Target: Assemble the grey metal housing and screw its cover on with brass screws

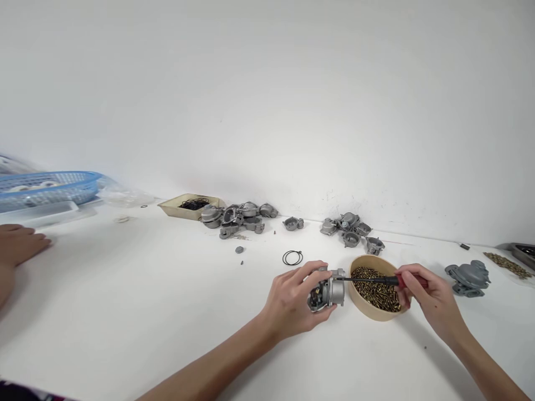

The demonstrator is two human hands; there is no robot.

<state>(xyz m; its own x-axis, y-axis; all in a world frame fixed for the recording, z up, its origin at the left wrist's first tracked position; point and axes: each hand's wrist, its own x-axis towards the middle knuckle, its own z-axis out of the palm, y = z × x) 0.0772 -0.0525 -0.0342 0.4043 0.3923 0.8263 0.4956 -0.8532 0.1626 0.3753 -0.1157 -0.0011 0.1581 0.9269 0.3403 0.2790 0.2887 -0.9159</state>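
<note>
My left hand (295, 301) is wrapped round a grey metal carburetor body (336, 291), held just above the table on its side. Brass bits show inside its opening. In my right hand (430, 298) is a screwdriver (390, 280) with a red and black handle, its shaft lying level. The tip meets the upper part of the carburetor body; the exact spot is too small to make out. Below the screwdriver stands a round tan bowl (371, 316) filled with small brass screw-like parts (374, 292). Two thin black rubber rings (292, 258) lie behind my left hand.
Grey metal bowl-shaped castings (240, 217) pile up by the wall, with another group (349, 225) farther right. A tan tray (173, 207) holds black rings. A grey carburetor part (468, 277) sits at right. Another person's hand (20, 245) rests at left near a blue basket (83, 192).
</note>
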